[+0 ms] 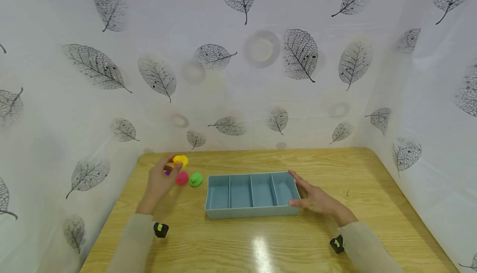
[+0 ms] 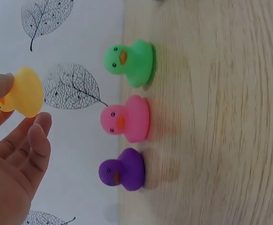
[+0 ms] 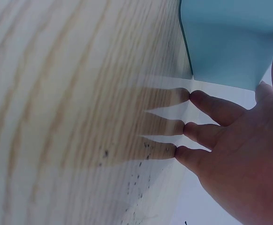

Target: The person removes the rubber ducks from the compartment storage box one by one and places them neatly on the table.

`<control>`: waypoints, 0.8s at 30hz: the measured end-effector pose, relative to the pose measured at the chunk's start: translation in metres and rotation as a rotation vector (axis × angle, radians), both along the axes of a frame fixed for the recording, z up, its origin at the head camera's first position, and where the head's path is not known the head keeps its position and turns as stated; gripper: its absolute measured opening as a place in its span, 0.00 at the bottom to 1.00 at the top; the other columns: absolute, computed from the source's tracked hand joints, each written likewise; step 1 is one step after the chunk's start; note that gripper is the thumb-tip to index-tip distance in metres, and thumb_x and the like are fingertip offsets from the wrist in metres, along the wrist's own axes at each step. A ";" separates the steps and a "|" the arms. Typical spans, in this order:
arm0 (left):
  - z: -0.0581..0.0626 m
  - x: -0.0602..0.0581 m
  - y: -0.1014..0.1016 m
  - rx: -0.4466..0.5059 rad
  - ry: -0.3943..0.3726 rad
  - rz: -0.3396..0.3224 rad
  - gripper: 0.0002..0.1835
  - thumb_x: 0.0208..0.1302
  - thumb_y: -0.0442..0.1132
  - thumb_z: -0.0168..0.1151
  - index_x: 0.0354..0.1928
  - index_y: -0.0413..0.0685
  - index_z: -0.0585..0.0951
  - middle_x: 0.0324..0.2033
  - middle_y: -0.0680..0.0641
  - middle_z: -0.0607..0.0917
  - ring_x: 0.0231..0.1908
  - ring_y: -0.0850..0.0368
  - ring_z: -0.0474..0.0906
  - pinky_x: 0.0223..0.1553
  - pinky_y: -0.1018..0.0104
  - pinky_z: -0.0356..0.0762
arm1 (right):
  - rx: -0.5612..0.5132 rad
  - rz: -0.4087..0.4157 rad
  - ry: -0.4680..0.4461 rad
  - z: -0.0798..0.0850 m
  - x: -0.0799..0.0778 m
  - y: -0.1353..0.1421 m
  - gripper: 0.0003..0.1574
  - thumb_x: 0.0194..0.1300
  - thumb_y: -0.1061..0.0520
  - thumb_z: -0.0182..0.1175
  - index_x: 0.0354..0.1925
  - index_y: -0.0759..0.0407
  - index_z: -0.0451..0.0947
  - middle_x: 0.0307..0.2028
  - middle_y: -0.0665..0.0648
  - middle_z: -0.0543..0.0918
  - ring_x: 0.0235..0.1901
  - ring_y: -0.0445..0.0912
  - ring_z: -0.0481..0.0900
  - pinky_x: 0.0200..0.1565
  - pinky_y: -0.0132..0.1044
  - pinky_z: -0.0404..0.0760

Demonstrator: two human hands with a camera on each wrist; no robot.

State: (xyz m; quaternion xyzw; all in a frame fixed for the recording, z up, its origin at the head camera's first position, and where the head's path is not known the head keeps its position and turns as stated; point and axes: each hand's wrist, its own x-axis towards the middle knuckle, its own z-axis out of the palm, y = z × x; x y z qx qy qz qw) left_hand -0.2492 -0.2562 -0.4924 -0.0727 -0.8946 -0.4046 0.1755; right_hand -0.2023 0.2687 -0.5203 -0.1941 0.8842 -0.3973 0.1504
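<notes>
My left hand pinches a yellow rubber duck between thumb and fingers, raised off the table. Below it, a purple duck, a pink duck and a green duck stand in a row. In the head view the hand partly hides the purple one. My right hand rests at the right end of a blue-grey box with four compartments in a row. Its thumb touches the front rim and its index finger reaches the back corner. The other fingertips touch the table.
The wooden table has light-coloured grain. A white sheet with leaf prints stands behind it and along both sides. Small dark cameras sit at both wrists.
</notes>
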 end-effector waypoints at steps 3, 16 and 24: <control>0.001 0.000 -0.006 -0.030 0.018 0.021 0.21 0.75 0.41 0.66 0.64 0.39 0.80 0.56 0.35 0.86 0.43 0.41 0.85 0.34 0.73 0.80 | 0.002 -0.003 -0.003 0.001 0.000 0.000 0.64 0.72 0.42 0.68 0.86 0.33 0.34 0.83 0.71 0.49 0.78 0.73 0.56 0.69 0.77 0.62; -0.003 -0.001 -0.030 -0.056 0.012 0.112 0.21 0.75 0.41 0.65 0.63 0.37 0.81 0.55 0.33 0.86 0.48 0.37 0.85 0.40 0.65 0.78 | -0.012 0.003 -0.010 0.000 0.001 -0.001 0.65 0.72 0.42 0.68 0.86 0.33 0.34 0.83 0.70 0.48 0.79 0.73 0.55 0.70 0.76 0.63; -0.005 -0.001 -0.042 -0.042 0.017 0.144 0.21 0.75 0.39 0.65 0.64 0.35 0.80 0.54 0.31 0.86 0.47 0.36 0.85 0.36 0.77 0.74 | -0.021 -0.012 -0.038 -0.002 0.000 -0.001 0.64 0.72 0.41 0.68 0.85 0.30 0.33 0.84 0.69 0.48 0.80 0.71 0.53 0.72 0.75 0.61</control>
